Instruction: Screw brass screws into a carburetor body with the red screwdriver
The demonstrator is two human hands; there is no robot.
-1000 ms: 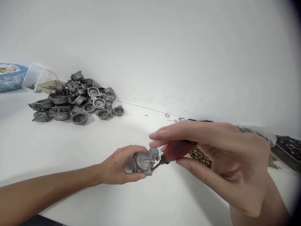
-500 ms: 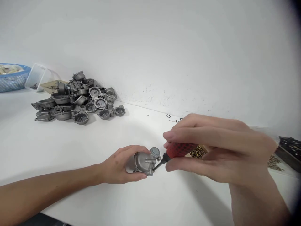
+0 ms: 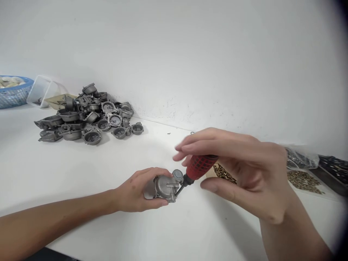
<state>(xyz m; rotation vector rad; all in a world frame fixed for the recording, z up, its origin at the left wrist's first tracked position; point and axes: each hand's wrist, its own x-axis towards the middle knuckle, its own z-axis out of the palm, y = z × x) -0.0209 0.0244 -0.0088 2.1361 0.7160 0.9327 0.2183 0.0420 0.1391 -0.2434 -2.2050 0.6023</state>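
My left hand (image 3: 140,188) is closed around a grey metal carburetor float bowl (image 3: 164,186), thumb below and fingers above, near the middle of the white table. A round cap stands out at the bowl's upper right. My right hand (image 3: 236,172) has a screwdriver (image 3: 201,166) with a red and black handle. Its fingers lie over the top of the handle, while the thumb stands off from it. The shaft slants down to the left, its tip touching the bowl's lower right edge. The handle's rear end is hidden by the hand.
Many similar grey bowls lie in a pile (image 3: 89,116) at the back left. Beyond it are a clear plastic box (image 3: 40,90) and a blue basket (image 3: 16,96). Brass-coloured screws (image 3: 224,174) lie behind my right hand, with more small parts (image 3: 304,181) and a dark tray (image 3: 333,181) farther right.
My right hand has shifted left and its thumb has come away from the screwdriver handle. The screwdriver stands somewhat steeper, tip still at the bowl. My left hand stays nearly still.
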